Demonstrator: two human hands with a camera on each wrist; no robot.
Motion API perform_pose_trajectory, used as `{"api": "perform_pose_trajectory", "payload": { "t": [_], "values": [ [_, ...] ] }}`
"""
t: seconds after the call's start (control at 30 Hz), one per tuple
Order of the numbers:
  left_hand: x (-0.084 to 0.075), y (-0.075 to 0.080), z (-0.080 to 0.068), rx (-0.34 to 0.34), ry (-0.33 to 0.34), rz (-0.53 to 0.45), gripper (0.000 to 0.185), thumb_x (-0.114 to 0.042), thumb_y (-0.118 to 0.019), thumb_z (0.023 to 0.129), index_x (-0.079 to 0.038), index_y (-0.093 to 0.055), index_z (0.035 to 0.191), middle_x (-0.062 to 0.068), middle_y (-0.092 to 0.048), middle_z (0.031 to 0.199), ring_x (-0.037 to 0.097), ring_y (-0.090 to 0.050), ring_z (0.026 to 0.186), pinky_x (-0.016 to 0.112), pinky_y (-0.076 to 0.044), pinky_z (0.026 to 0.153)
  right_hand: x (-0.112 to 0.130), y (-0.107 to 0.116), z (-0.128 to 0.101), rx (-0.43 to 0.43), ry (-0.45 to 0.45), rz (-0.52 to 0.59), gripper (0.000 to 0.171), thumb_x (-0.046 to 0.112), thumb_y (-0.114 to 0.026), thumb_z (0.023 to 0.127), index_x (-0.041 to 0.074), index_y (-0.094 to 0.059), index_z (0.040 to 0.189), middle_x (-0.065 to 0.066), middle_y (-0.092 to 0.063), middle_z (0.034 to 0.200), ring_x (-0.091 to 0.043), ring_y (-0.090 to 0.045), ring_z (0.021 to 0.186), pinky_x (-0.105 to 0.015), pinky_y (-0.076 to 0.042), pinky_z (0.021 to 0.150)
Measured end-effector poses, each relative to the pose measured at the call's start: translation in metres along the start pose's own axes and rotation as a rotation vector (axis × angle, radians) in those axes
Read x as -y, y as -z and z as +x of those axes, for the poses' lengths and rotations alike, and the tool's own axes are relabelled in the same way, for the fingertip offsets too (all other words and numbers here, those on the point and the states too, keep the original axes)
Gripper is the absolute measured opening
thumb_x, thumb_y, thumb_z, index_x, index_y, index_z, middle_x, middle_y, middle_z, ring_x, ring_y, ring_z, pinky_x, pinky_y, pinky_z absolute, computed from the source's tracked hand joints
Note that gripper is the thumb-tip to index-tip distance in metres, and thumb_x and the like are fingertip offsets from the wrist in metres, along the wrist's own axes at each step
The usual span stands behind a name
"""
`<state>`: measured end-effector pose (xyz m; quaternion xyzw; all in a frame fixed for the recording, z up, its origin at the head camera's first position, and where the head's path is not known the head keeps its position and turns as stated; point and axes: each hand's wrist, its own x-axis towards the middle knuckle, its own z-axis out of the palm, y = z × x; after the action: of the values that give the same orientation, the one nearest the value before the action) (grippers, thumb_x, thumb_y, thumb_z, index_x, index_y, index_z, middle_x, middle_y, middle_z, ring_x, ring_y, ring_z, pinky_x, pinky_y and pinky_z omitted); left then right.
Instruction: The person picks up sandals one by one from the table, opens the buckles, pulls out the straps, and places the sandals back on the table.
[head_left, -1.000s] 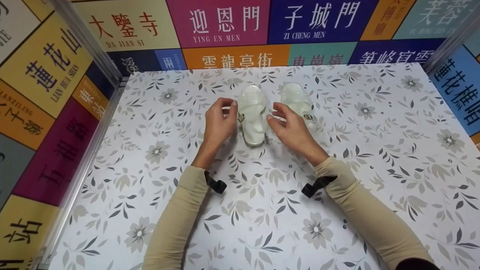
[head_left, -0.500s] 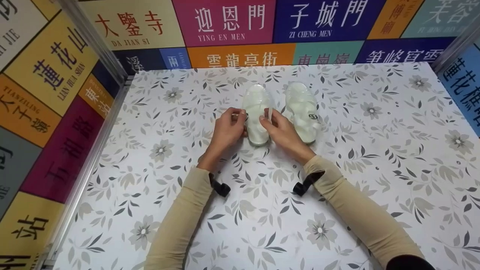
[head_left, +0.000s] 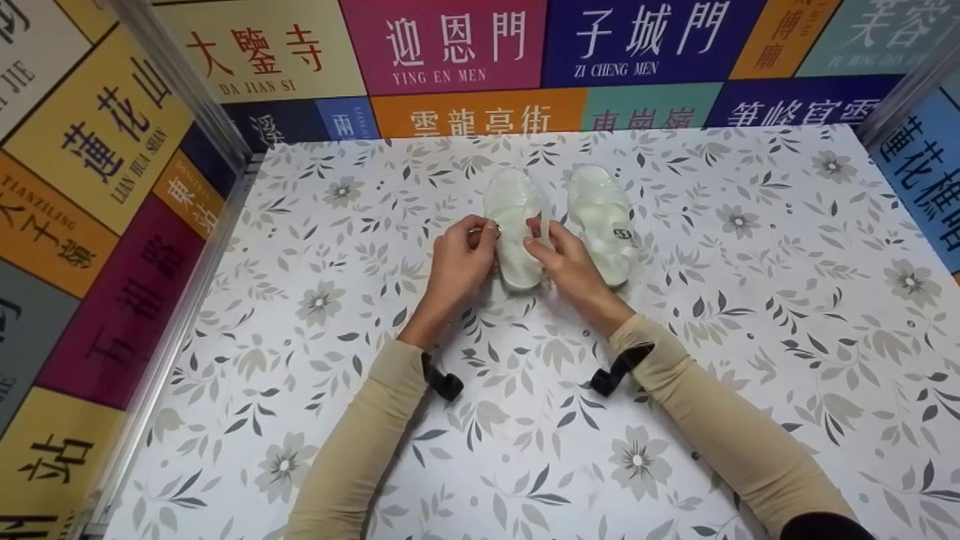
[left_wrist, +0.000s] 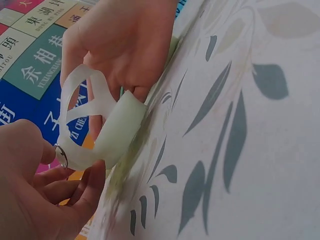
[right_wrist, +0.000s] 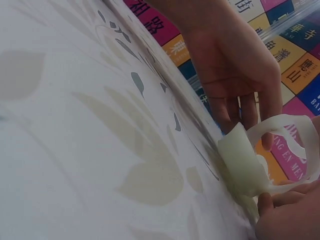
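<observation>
The left hand (head_left: 459,264) pinches the small metal buckle (head_left: 493,225) at the outer side of the nearer pale translucent sandal (head_left: 514,225), thumb and forefinger curled round it. The left wrist view shows the ring (left_wrist: 61,155) caught between those fingertips, with the strap (left_wrist: 82,107) arching up from the heel. The right hand (head_left: 571,264) pinches the loose end of that strap (head_left: 541,222) at the sandal's inner side, fingers curled, and the strap stands up in a loop over the heel cup in the right wrist view (right_wrist: 280,132). The two hands sit close together on either side of the heel, both clamped on parts of the same sandal.

That sandal lies flat on the table (head_left: 750,315), toe pointing away from the person, a little past the middle of the surface. The second sandal (head_left: 602,221) lies just beside it on the right, parallel, with its buckle (head_left: 622,233) fastened at the outer side.

Compared with a second ago, the hands have drawn in toward each other and closed on the strap and buckle; then they were spread wider beside the sandal. Half a second ago the grip was already much as it is.

Black wrist straps (head_left: 444,381) show at the ends of the beige sleeves (head_left: 360,450). Coloured panels with Chinese lettering (head_left: 442,45) wall the table on three sides.
</observation>
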<state>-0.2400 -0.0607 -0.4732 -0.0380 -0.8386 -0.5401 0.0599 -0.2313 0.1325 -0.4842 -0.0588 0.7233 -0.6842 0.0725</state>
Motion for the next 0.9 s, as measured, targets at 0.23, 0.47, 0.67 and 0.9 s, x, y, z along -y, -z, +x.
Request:
{"api": "perform_pose_trajectory", "payload": {
  "t": [0.23, 0.47, 0.67, 0.9],
  "values": [
    [-0.011, -0.001, -0.004, 0.021, -0.061, 0.058, 0.025, -0.029, -0.061, 0.11, -0.01, -0.078, 0.111, 0.002, -0.082, 0.093, 0.009, -0.075, 0.083, 0.026, -0.058, 0.073, 0.004, 0.005, -0.009, 0.003, 0.054, -0.019, 0.048, 0.021, -0.065, 0.108, 0.0, -0.055, 0.15, -0.015, -0.052, 0.163, -0.027, -0.048, 0.151, -0.044, -0.04, 0.124],
    [-0.023, 0.0, -0.014, 0.059, -0.136, 0.097, 0.023, -0.025, -0.061, 0.109, -0.009, -0.078, 0.109, 0.003, -0.082, 0.098, 0.011, -0.077, 0.088, 0.03, -0.062, 0.079, 0.005, 0.012, -0.029, 0.017, 0.107, -0.053, 0.056, 0.022, -0.066, 0.106, 0.003, -0.051, 0.156, -0.015, -0.05, 0.164, -0.025, -0.043, 0.156, -0.047, -0.037, 0.127],
    [-0.028, -0.002, -0.03, 0.126, -0.17, 0.114, 0.023, -0.023, -0.06, 0.108, -0.009, -0.078, 0.108, 0.003, -0.081, 0.096, 0.01, -0.076, 0.085, 0.027, -0.061, 0.075, 0.002, 0.02, -0.052, 0.081, 0.136, -0.024, 0.057, 0.014, -0.065, 0.108, 0.004, -0.046, 0.16, -0.01, -0.047, 0.169, -0.021, -0.04, 0.159, -0.045, -0.031, 0.134],
    [-0.029, -0.004, -0.047, 0.192, -0.193, 0.121, 0.021, -0.022, -0.06, 0.109, -0.011, -0.078, 0.106, 0.003, -0.082, 0.099, 0.012, -0.079, 0.089, 0.026, -0.063, 0.075, -0.004, 0.029, -0.072, 0.114, 0.13, -0.072, 0.056, 0.009, -0.064, 0.107, -0.002, -0.045, 0.159, -0.019, -0.045, 0.168, -0.025, -0.033, 0.163, -0.035, -0.029, 0.134]
  ]
}}
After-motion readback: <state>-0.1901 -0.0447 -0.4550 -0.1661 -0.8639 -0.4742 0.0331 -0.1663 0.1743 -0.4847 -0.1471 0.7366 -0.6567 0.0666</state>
